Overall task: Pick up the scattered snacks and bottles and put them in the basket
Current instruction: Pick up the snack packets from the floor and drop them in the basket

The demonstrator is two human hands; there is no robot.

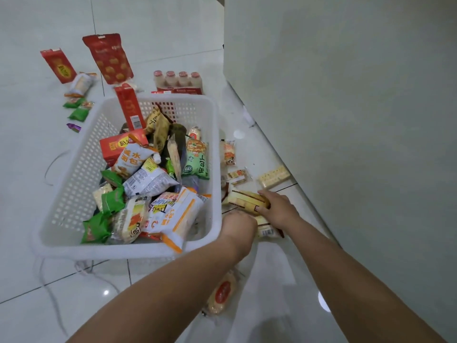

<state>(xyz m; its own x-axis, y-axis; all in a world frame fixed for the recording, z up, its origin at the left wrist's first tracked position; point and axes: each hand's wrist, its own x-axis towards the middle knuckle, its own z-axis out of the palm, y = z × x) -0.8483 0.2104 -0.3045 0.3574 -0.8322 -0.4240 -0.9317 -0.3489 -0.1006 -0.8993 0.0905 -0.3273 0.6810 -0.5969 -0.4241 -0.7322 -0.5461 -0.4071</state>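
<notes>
In the basket [74,179], you can read the orange characters "水" and "面包" on the white bag [133,159]. The red box [110,147] beside it has a yellow label, but its characters are too tilted to read. The green pack [196,159] shows white characters upside down to you, unclear. The tall red carton [128,107] carries a barcode label with digits too small to read.

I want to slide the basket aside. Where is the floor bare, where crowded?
Bare tile lies left of the basket, crossed only by a thin cable, and beyond the red pouches. Crowded: the strip between basket and white wall, where the left hand and right hand meet cracker packs; also green packets and the bottle pack behind.
</notes>
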